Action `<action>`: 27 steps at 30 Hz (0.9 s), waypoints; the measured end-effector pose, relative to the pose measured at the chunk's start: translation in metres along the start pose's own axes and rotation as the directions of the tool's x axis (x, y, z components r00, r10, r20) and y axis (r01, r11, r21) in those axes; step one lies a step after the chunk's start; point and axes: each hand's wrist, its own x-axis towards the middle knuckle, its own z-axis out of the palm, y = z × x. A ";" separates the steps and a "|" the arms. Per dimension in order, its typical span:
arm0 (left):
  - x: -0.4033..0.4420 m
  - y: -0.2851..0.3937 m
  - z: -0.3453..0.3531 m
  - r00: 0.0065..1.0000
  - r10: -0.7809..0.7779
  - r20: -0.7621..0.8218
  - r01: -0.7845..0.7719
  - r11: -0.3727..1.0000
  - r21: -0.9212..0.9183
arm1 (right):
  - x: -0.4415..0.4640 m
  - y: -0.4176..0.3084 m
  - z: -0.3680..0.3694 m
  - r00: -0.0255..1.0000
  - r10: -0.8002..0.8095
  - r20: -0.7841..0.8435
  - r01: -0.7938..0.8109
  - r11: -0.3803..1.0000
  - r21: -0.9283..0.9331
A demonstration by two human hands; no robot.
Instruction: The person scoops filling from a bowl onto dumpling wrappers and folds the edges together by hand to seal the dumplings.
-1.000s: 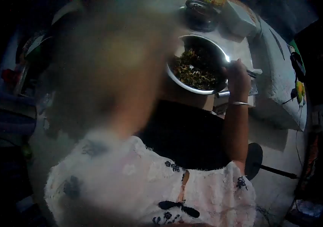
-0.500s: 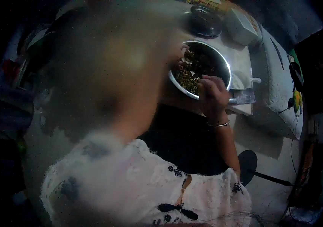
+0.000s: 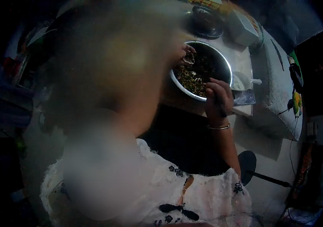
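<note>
A round metal bowl point(image 3: 231, 72) holds chopped greenish-brown leafy pieces point(image 3: 191, 77) with a few pale bits. At the bowl's upper left, my left hand point(image 3: 184, 55) is closed around a pale piece, partly lost in blur. My right hand point(image 3: 219, 96), with a bracelet at its wrist, is at the bowl's lower right rim. Its fingers are curled together, and what they hold, if anything, is too dark to tell. Just right of it lies a flat metal blade point(image 3: 246, 97).
A pale container with a handle point(image 3: 241, 80) sits right of the bowl. Behind are a dark round dish point(image 3: 205, 23) and a white box point(image 3: 242, 28). A white block-like ledge point(image 3: 273, 90) rises at the right. Blur covers much of the left side.
My right hand has come from beyond the bowl's right side to its lower right rim, uncovering the pale container. My left hand now shows at the upper left rim.
</note>
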 end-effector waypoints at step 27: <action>-0.014 0.023 0.011 0.992 -0.070 -0.107 0.061 0.995 -0.085 | 0.027 0.054 -0.009 0.788 0.328 0.521 -0.374 0.927 -0.018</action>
